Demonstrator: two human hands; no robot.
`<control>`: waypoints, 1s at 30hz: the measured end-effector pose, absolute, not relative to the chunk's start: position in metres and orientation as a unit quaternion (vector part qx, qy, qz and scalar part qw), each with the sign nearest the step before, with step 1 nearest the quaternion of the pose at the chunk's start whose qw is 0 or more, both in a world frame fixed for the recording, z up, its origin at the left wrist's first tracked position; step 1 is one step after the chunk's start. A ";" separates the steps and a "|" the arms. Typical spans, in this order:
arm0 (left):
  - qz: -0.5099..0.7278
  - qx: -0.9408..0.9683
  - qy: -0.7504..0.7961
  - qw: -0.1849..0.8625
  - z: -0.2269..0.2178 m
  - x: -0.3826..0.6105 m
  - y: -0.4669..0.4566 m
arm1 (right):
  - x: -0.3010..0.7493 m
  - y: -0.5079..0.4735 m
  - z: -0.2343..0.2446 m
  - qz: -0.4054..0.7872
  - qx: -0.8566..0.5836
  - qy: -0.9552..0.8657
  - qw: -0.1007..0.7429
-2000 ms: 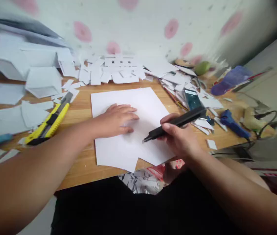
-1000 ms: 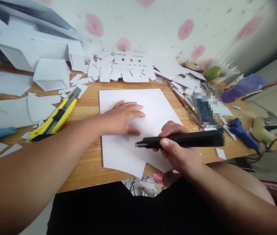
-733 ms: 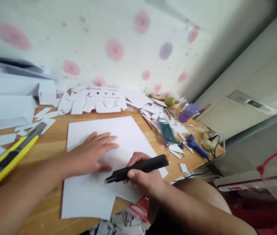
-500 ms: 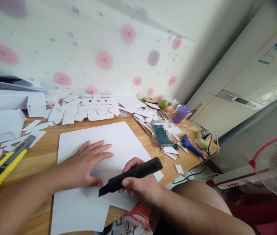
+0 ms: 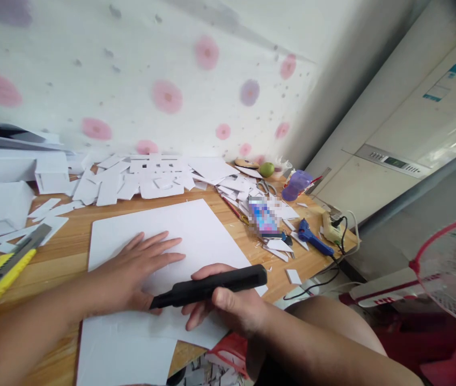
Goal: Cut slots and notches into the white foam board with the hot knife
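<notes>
My left hand (image 5: 139, 268) lies flat with fingers spread on a white foam board (image 5: 188, 225) on the wooden table. My right hand (image 5: 228, 303) grips a black utility knife (image 5: 220, 284) above the board, its handle end pointing right. The knife's dark tip overlaps my left thumb in the view; whether they touch I cannot tell. At the left edge, a yellow and black utility knife (image 5: 6, 273) rests with its grey blade out. The board has a cut-out corner near my body, where bare table shows.
White scraps (image 5: 107, 182) crowd the back of the table, with box-like white pieces (image 5: 2, 209) at left. To the right lie a phone (image 5: 265, 217), scissors (image 5: 268, 187), a blue glue gun (image 5: 314, 236) with its cord and a purple cup (image 5: 296, 185). A fan (image 5: 453, 268) stands right.
My right hand has turned the black knife closer to level, and its tip has shifted left towards my left thumb. The phone screen has brightened. My left hand stays flat on the board.
</notes>
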State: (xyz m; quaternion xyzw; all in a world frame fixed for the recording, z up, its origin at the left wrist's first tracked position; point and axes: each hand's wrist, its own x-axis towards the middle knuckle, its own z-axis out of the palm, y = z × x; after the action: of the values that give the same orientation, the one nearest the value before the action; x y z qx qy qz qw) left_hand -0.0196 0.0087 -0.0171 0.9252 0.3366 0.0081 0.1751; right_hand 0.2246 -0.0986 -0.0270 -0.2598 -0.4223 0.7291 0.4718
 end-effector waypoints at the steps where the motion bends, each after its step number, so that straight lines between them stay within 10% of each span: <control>1: 0.020 0.925 0.340 0.170 -0.017 -0.019 0.007 | 0.224 -0.098 -0.027 0.723 -0.268 -0.426 0.473; 30: -0.021 0.919 0.332 0.213 -0.001 -0.002 0.004 | 0.232 -0.087 0.001 0.462 -0.379 -0.741 0.307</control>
State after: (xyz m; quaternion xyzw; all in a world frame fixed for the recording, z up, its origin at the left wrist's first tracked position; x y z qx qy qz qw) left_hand -0.0020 0.0039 -0.0008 0.9187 0.3319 -0.0211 0.2130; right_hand 0.2322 -0.0872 0.0006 -0.3788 -0.7411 0.4616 0.3069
